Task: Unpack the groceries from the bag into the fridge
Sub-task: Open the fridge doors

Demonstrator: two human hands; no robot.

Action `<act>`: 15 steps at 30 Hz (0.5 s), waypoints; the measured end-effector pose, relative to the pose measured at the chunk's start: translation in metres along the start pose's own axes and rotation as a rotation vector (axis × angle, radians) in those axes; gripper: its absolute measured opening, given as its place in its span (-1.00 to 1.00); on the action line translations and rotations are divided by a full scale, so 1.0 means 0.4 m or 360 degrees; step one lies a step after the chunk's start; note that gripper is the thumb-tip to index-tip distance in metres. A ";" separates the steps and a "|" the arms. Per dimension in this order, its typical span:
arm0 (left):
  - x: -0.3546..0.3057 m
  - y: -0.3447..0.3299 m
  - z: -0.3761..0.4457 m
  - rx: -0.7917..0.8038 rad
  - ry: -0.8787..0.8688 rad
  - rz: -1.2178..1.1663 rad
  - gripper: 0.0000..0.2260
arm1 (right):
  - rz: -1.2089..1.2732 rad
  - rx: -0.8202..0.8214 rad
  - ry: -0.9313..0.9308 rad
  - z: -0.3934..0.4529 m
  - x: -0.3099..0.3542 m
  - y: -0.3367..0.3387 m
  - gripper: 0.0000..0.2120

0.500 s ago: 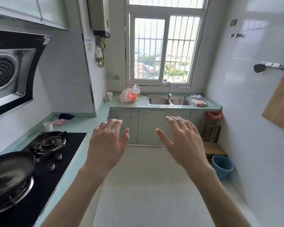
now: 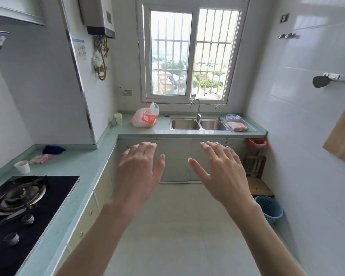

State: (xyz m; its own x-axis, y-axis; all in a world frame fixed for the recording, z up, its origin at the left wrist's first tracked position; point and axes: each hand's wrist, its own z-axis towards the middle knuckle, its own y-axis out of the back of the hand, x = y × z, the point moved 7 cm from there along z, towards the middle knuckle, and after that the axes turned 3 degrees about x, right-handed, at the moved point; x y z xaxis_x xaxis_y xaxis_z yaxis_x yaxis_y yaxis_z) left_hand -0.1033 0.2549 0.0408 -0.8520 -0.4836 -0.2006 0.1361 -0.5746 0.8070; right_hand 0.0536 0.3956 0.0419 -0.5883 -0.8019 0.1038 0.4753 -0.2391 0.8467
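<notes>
step: approach, nothing unpacked | left hand point(image 2: 136, 172) and right hand point(image 2: 222, 172) spread, empty, mid-frame | plastic grocery bag point(image 2: 144, 118) upper centre on countertop point(image 2: 84, 166) | next: reaching it, fridge unseen

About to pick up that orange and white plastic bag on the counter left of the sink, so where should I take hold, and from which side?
Take the plastic bag by its white handle loop, which stands up at the top right, coming from above and the front. The body below is soft, bulging and slumped, so it offers a poor grip. Both the left hand and right hand are open and empty.
</notes>
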 end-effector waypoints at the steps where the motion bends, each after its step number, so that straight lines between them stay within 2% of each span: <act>1: -0.007 -0.016 0.023 0.0011 -0.0007 -0.0003 -0.47 | -0.0013 0.0006 -0.0006 0.020 -0.014 -0.010 -0.36; 8: -0.029 -0.138 0.202 0.0016 -0.0090 -0.0015 -0.49 | -0.0081 -0.0011 -0.0102 0.154 -0.122 -0.086 -0.34; 15: -0.082 -0.345 0.421 0.0053 -0.0261 -0.0182 -0.51 | -0.0272 -0.0063 -0.0243 0.291 -0.240 -0.200 -0.33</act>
State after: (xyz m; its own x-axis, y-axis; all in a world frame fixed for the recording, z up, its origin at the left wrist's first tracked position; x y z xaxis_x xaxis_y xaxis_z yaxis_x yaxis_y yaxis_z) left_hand -0.1795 0.4613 0.0297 -0.9323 -0.3006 -0.2011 0.0191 -0.5963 0.8025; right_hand -0.0043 0.5554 0.0248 -0.7532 -0.6566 0.0407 0.3836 -0.3881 0.8380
